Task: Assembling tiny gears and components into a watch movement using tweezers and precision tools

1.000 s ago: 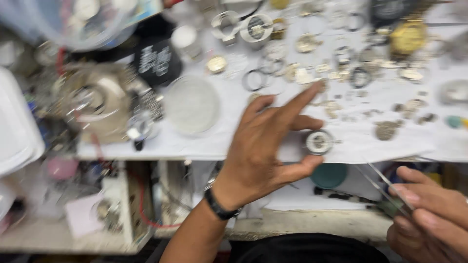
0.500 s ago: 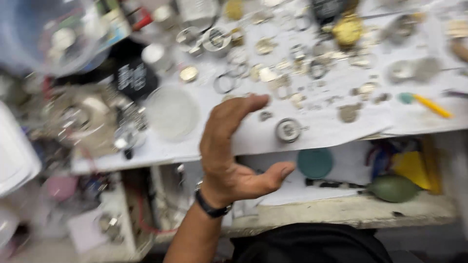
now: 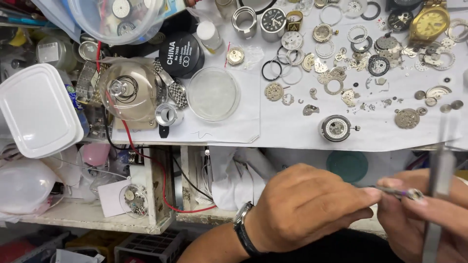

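Watchmaker's bench seen from above, both hands down low in front of the table edge. Left hand [image 3: 307,209], dark wristwatch [image 3: 242,229] on the wrist, curled over with thumb and forefinger pressed together on a thin purple-handled tool [image 3: 392,191], likely a small screwdriver or pin. Right hand [image 3: 429,219] meeting it from the right, fingertips pinched at the tool's tip on a tiny metal part [image 3: 415,194], too small and blurred to identify. Also a pair of tweezers [image 3: 438,190] in that right hand, standing nearly upright and blurry, exact grip hard to tell. All of it held off the table, below the edge of the white paper sheet [image 3: 292,131].

Up on the sheet: a round watch movement with crown [image 3: 336,128] sitting alone near the front edge, just above the hands. Scattered gears, rings and dial plates behind it, a gold wristwatch [image 3: 429,22] at top right. Empty clear glass dish [image 3: 213,93] left of centre, glass dome cover [image 3: 127,90] further left with a red wire draped over it, black round tin [image 3: 179,53] behind, white plastic lidded box [image 3: 36,109] at far left. Green disc [image 3: 347,165] on the shelf below the table edge.
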